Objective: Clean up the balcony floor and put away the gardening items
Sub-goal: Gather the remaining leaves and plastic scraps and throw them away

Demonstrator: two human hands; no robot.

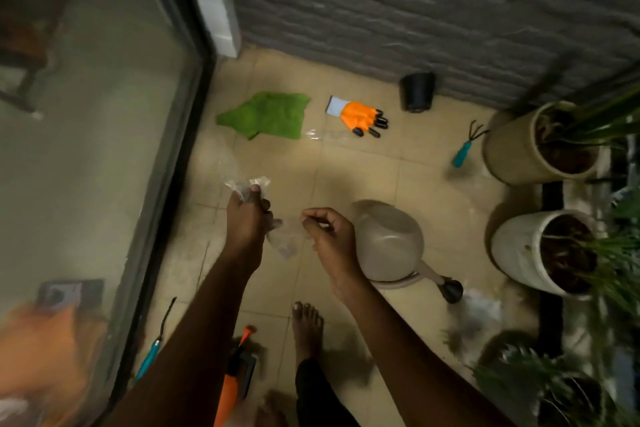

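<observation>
My left hand (246, 218) grips a crumpled clear plastic bag (284, 243) above the tiled floor, and a scrap of the plastic sticks out past my thumb. My right hand (329, 236) pinches the same bag's other edge, so the plastic stretches between both hands. On the floor beyond lie a green cloth (266, 114), an orange garden glove (360, 116) with black claw tips, and another clear plastic piece (320, 135). A teal-handled hand rake (465, 146) lies beside a pot. A beige watering can (389, 243) stands just right of my right hand.
A small black pot (417, 92) lies tipped by the grey wall. Two large planters (530, 149) (530, 253) with plants line the right side. A glass door (104, 114) runs along the left. Near my feet lie a teal-handled tool (152, 354), an orange-and-black tool (239, 367) and clear plastic (481, 315).
</observation>
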